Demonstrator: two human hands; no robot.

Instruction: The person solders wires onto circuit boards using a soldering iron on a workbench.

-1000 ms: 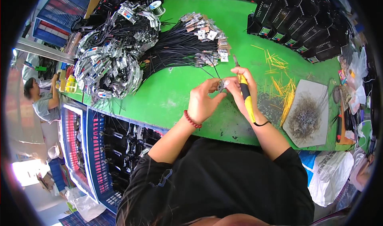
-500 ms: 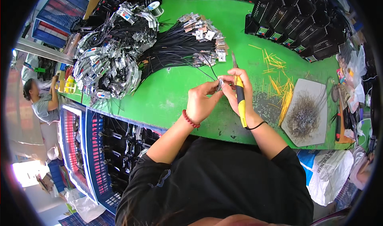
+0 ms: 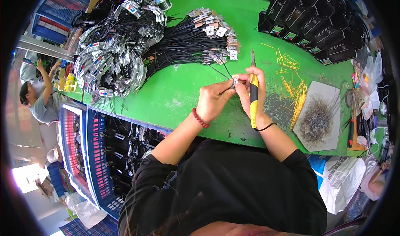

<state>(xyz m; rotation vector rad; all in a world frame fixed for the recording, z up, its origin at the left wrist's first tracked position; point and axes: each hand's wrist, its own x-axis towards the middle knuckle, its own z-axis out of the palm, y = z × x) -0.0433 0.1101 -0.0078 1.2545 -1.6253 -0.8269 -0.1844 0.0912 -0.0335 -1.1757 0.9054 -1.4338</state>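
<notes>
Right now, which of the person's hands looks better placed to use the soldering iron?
Probably the right hand: it holds the yellow soldering iron, close to the small metal part. The left hand appears to pinch that part and carries no tool.

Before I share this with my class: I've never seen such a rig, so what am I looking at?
There is no machine here, just a person's two bare hands. A fisheye camera on their head looks down, so straight edges bend. The left hand and right hand meet at a small silvery part, held between fingertips. The right hand also grips a yellow-and-black pen-shaped tool, metal tip pointing away. On the green table are black cables with silvery ends, a spool, thin yellow strips and a grey, dark-stained board.
</notes>
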